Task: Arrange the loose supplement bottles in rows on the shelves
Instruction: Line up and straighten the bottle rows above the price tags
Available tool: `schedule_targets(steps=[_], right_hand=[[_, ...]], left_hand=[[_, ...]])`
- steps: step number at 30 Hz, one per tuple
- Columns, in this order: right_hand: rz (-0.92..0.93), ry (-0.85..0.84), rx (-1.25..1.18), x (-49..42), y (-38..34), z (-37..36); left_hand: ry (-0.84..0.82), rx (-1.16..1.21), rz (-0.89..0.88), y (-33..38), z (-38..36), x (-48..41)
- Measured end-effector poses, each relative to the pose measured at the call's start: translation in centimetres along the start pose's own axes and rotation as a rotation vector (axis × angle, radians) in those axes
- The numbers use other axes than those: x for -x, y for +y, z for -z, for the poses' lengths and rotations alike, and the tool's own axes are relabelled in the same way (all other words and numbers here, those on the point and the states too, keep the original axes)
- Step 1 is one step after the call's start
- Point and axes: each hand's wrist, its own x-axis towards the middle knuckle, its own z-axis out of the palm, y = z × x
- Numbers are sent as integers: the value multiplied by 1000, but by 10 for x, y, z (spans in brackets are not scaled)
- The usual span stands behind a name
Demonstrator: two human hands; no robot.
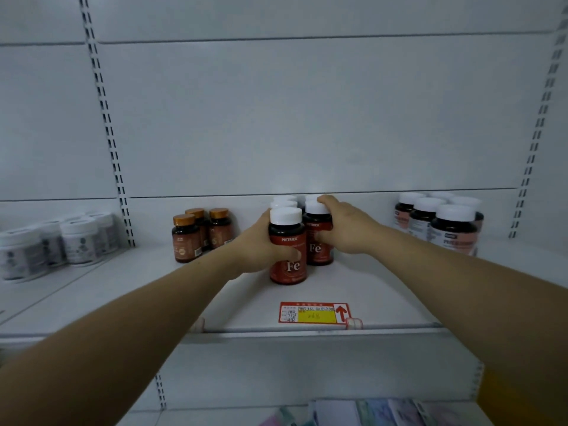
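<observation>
The left hand [261, 245] curls its fingers [281, 252] round the front red bottle [290, 270] on the shelf [378, 290], while the right hand [345, 226] clasps the neighbouring bottle [319, 255] just beside those fingers; both bottles are probably light, rigid and smooth, best gripped mid-body.

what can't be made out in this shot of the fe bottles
Head view only.
Hidden: rear Fe bottles, just white caps behind the front Fe bottle and second Fe bottle; count unclear.
Hidden: left hand fingers, behind the front Fe bottle.
Covered: second Fe bottle label, partly by the right hand.
Too small, blurred: price tag print.
Blurred: white jars labels.
Cut off by bottom edge: lower-shelf packets.
</observation>
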Motion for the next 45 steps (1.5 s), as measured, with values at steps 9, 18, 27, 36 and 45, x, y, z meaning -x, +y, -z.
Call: schedule_targets(steps=[9, 18, 27, 36, 45], right_hand=[[-95, 16, 87, 28, -10, 39], [-118, -25, 165, 53, -19, 38], [-217, 110, 244, 68, 31, 106], [-261, 142, 203, 81, 123, 137], [-186, -9, 62, 71, 205, 112]], left_hand=[[-47, -245, 63, 20, 19, 11], [-46, -254, 77, 19, 19, 18], [58, -477, -142, 68, -7, 12], [-105, -421, -138, 108, -111, -13], [-42, 60, -130, 125, -208, -51]])
